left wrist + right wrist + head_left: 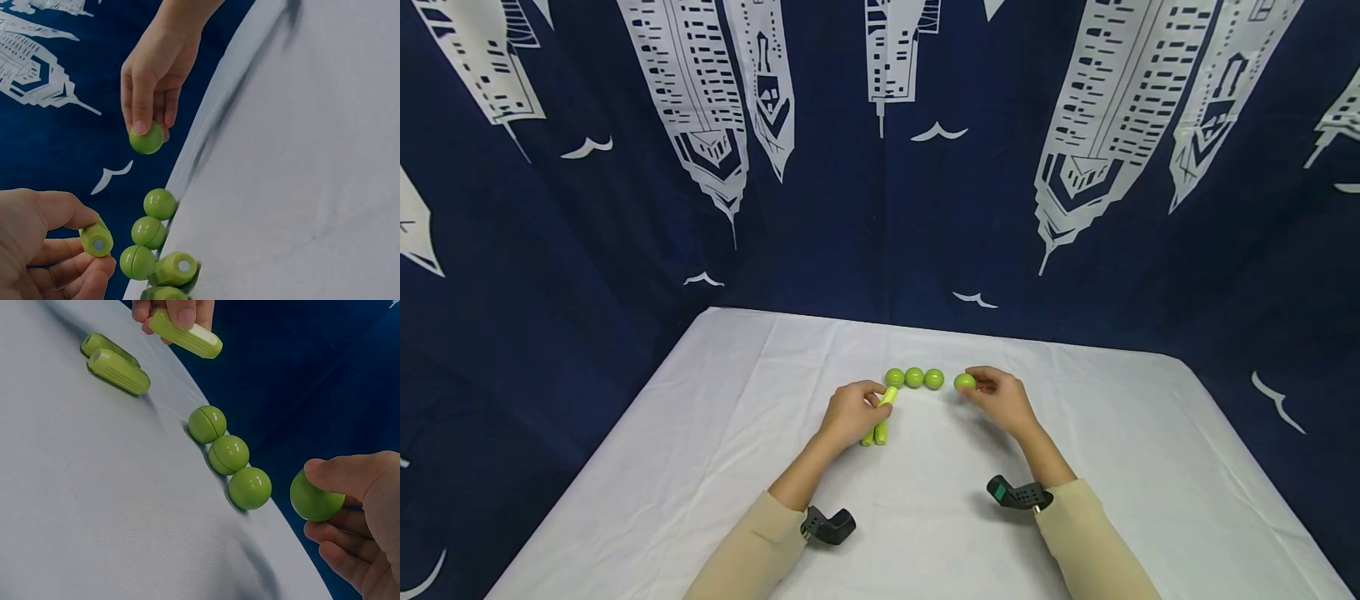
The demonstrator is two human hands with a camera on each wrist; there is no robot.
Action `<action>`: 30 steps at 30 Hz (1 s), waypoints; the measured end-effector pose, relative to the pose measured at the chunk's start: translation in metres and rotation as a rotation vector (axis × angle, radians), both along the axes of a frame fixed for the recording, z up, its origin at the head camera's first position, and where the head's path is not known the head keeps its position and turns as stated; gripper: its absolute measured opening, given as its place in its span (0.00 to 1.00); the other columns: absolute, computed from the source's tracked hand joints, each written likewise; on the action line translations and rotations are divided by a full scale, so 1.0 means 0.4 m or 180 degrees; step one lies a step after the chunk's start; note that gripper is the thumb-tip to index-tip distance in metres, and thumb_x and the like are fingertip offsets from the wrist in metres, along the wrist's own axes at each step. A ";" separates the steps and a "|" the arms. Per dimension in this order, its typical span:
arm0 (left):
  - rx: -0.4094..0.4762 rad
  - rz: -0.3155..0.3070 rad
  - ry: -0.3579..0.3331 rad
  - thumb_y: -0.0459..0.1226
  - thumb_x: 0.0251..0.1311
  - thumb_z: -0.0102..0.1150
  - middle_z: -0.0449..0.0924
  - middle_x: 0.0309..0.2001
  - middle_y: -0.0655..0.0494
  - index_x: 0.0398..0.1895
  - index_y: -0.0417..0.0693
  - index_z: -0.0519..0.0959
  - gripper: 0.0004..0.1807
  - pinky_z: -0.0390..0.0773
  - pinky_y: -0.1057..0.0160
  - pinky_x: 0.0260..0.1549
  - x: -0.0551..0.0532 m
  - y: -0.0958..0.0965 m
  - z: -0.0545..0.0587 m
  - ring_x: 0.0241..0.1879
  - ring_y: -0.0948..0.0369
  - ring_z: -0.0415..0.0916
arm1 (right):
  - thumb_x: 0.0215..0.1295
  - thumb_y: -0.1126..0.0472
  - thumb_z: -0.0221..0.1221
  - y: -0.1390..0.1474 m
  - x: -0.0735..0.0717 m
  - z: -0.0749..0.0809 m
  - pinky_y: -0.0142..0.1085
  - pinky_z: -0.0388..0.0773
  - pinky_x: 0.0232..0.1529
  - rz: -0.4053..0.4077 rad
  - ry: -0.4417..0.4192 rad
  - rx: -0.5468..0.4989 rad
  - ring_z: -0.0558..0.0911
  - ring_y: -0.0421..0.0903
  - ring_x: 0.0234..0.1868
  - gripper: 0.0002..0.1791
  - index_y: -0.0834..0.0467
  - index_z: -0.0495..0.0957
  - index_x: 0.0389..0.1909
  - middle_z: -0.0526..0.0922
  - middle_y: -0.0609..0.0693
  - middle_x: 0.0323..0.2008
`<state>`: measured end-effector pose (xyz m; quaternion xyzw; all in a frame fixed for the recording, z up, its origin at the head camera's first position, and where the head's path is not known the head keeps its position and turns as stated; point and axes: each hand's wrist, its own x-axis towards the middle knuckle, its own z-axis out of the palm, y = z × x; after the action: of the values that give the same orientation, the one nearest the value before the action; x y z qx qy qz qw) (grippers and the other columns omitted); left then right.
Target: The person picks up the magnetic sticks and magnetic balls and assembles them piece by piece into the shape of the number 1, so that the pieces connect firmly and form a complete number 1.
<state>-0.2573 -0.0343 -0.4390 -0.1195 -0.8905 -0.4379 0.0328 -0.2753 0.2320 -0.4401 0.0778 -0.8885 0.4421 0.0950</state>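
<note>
Between thumb and fingers, my left hand pinches a yellow-green ribbed magnetic rod. A grey metal disc shows at the rod's end in the left wrist view. Two more such rods lie side by side on the table, close by that hand. Over to the right, my right hand grips a glossy green ball by thumb and fingertips. Three like balls form a row on the table between the two hands. The held ball is apart from the row's right end.
A white cloth covers the table, whose far edge lies just past the balls. Behind it hangs a dark blue curtain with white building prints. Black camera mounts sit on both wrists, at the beige sleeves.
</note>
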 end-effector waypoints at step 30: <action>0.1336 -0.0276 -0.0735 0.34 0.55 0.66 0.80 0.28 0.54 0.44 0.34 0.82 0.15 0.78 0.69 0.25 0.026 0.123 -0.045 0.22 0.66 0.77 | 0.61 0.56 0.67 0.004 0.036 0.013 0.26 0.76 0.40 -0.0326 -0.0329 -0.0803 0.82 0.35 0.38 0.25 0.68 0.77 0.54 0.83 0.60 0.46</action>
<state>-0.2470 0.0148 -0.4568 -0.0973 -0.7718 -0.6251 -0.0639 -0.2609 0.2336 -0.4350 -0.0030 -0.8324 0.5483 0.0806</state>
